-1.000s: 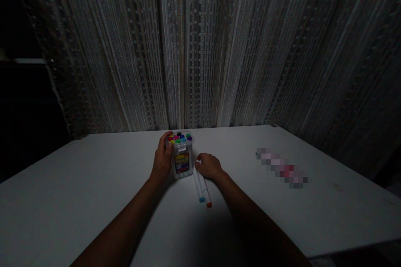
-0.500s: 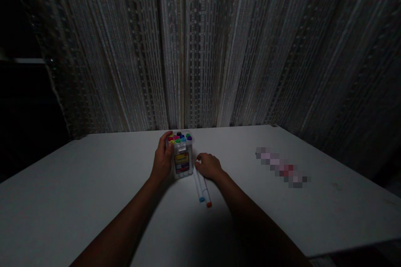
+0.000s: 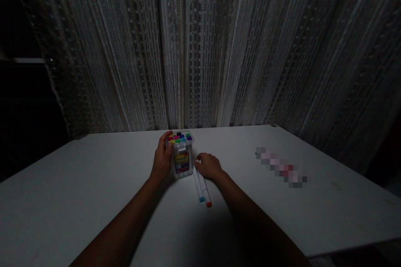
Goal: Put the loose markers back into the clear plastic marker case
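My left hand [image 3: 161,160] is wrapped round the left side of a clear plastic marker case [image 3: 182,162], which stands upright on the table. Several markers with coloured caps fill its top, and a yellow and dark label is on its front. To the right of the case, two white markers lie side by side: one blue-ended [image 3: 199,187], the other orange-ended [image 3: 206,194]. The fingers of my right hand [image 3: 209,166] are closed in a pinch at the far ends of these markers. My fingers partly cover those ends.
A white table [image 3: 109,200] spreads under everything. On its right side lies a blurred-out, pinkish long object [image 3: 278,167]. A striped curtain [image 3: 194,50] hangs behind the table's back edge. The light is dim.
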`<state>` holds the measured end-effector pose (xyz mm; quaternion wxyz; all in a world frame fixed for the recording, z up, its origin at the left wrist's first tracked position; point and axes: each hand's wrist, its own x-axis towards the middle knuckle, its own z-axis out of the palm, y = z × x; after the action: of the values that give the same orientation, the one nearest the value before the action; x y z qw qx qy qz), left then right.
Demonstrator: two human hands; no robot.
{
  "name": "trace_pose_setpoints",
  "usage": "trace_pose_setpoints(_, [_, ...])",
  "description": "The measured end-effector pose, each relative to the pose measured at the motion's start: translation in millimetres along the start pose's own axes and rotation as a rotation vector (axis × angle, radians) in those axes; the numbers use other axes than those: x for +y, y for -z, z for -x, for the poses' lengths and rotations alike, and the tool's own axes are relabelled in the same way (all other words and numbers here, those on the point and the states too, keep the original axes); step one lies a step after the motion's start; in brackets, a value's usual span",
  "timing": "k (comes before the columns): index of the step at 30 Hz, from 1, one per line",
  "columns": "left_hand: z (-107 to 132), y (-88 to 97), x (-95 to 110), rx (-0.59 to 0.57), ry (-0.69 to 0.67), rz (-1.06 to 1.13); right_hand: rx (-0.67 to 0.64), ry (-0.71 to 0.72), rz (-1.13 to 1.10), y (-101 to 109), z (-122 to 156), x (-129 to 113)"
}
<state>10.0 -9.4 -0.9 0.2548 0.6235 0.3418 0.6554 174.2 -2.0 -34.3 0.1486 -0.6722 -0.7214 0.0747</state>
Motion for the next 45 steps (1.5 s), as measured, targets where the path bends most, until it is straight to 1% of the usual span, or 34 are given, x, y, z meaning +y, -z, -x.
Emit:
trace_pose_setpoints(28, [-0.7, 1.2, -1.6, 0.001, -0.018, -0.02, 0.015, -0.005, -0.011, 2.8, 2.2, -2.3])
trace_pose_setpoints(39, [-0.4, 1.3, -2.8, -0.001, -0.041, -0.028, 0.005, -0.006, 0.0, 0.6, 0.8, -2.0])
trace_pose_setpoints(45, [-0.8, 0.5, -2.4, 0.009, -0.032, -0.028, -0.004, -0.011, 0.001, 3.4, 3.0, -3.2])
